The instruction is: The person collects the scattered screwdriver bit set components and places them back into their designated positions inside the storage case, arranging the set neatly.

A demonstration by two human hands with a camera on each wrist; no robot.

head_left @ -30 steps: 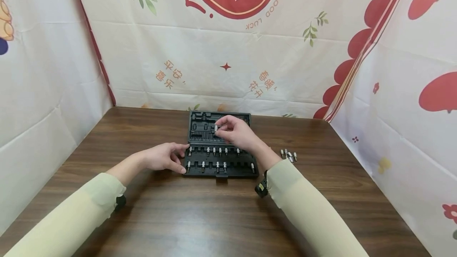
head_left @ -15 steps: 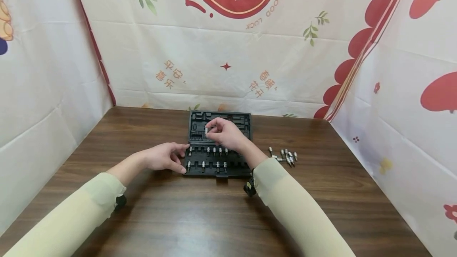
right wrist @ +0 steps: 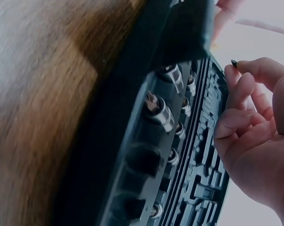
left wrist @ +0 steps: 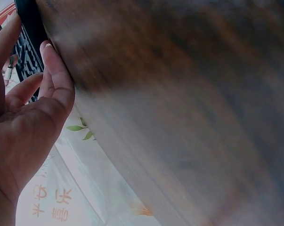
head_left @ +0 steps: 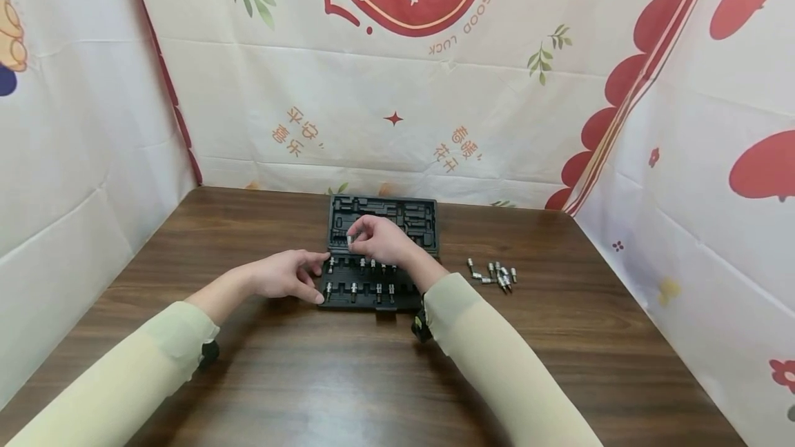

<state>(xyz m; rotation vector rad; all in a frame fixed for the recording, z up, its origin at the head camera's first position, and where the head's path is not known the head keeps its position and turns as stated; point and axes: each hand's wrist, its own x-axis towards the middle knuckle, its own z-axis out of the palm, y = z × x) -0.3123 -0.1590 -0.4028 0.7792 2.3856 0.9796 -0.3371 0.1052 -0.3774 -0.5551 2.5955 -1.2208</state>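
Observation:
A black plastic bit-socket case [head_left: 422,219] lies unfolded on the table, its lid half at the back. Several silver bit sockets [head_left: 354,290] sit in two rows of slots in the front half. My left hand [head_left: 286,274] steadies the case's left edge, thumb by the front corner and forefinger near the hinge. Over the left part of the lid, my right hand [head_left: 381,240] pinches a small bit socket [head_left: 349,240] between thumb and forefinger. Its dark tip [right wrist: 234,63] shows in the right wrist view. The right forearm covers the right end of the rows.
Several loose bit sockets [head_left: 504,276] lie in a small heap on the wooden table [head_left: 348,378], right of the case. A printed cloth [head_left: 391,88] hangs behind the table and along both sides. The case's latch [head_left: 386,316] sticks out at the front.
My right hand has moved left and toward me over the lid, still pinching the bit socket. More of the loose heap now shows beside the sleeve. The left hand has stayed put.

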